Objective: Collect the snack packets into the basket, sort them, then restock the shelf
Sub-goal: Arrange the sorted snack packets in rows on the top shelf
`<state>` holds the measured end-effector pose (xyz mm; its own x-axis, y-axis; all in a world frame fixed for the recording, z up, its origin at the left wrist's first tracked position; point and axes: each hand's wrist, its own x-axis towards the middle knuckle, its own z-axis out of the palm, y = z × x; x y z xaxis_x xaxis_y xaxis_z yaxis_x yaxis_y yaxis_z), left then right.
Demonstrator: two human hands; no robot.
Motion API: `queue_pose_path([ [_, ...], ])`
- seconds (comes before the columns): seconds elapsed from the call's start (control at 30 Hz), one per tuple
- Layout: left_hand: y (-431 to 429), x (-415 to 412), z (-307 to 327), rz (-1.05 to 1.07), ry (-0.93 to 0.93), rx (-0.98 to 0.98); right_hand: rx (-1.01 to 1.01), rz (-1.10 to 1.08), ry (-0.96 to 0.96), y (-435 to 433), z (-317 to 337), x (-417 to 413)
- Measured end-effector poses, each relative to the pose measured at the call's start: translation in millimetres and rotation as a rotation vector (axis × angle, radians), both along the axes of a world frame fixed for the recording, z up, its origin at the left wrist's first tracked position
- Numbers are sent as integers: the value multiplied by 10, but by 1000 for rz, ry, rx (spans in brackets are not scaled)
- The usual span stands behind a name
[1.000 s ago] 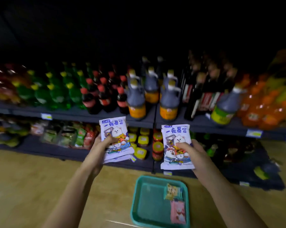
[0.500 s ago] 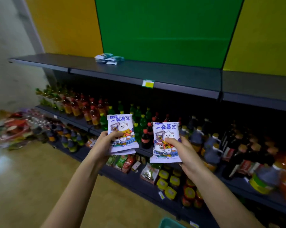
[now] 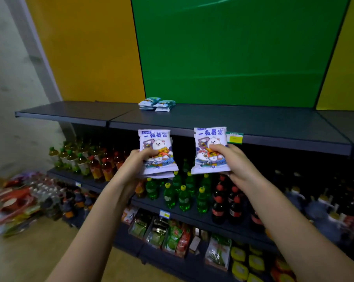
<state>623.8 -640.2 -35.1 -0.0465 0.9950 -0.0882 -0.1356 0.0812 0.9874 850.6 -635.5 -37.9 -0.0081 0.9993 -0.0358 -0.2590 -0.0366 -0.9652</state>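
restocking stage, judged part done: a small pile of teal packets (image 3: 157, 104) already lies on the top shelf (image 3: 253, 123). left hand (image 3: 138, 159) grips a stack of white cartoon snack packets (image 3: 156, 153), right hand (image 3: 232, 159) grips another stack (image 3: 210, 149), both held just below the shelf edge, not yet placed.

**Dark shelving set against coloured panels**

A dark grey top shelf (image 3: 233, 121) is seen running across the view. Directly behind and above it a green panel (image 3: 233, 51) is mounted, flanked on both sides by yellow panels (image 3: 86, 49). To the left of the shelf a pale grey wall (image 3: 11, 78) is shown. Below the shelf, lower shelves (image 3: 192, 217) are left in dim light, and a tan floor (image 3: 39, 251) is laid beneath.
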Motion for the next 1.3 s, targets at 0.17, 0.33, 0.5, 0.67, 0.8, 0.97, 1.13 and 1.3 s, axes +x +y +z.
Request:
queue_pose_path([
  [0.17, 772, -61, 252, -60, 40, 33, 0, -82, -70, 765, 201, -23],
  [0.33, 1739, -87, 329, -96, 46, 46, -16, -88, -107, 1637, 318, 76],
  [0.5, 2797, -65, 400, -119, 67, 39, -61, -126, -147, 2612, 421, 91],
  [0.67, 3708, -21, 331, -136, 77, -26, -123, -156, -187, 3409, 434, 31],
  [0.8, 4259, 99, 335, -146, 125, -72, -139, -183, -209, 3913, 436, -13],
  [0.97, 4726, 207, 341, -173, 179, -100, -175, -255, -226, 4378, 315, -102],
  [1.13, 5031, 246, 281, -121, 380, -3, -173, -389, -295, 4608, 185, -119],
  [1.3, 5096, 264, 279, -63, 937, 184, -211, -443, -762, 4692, 171, -160],
])
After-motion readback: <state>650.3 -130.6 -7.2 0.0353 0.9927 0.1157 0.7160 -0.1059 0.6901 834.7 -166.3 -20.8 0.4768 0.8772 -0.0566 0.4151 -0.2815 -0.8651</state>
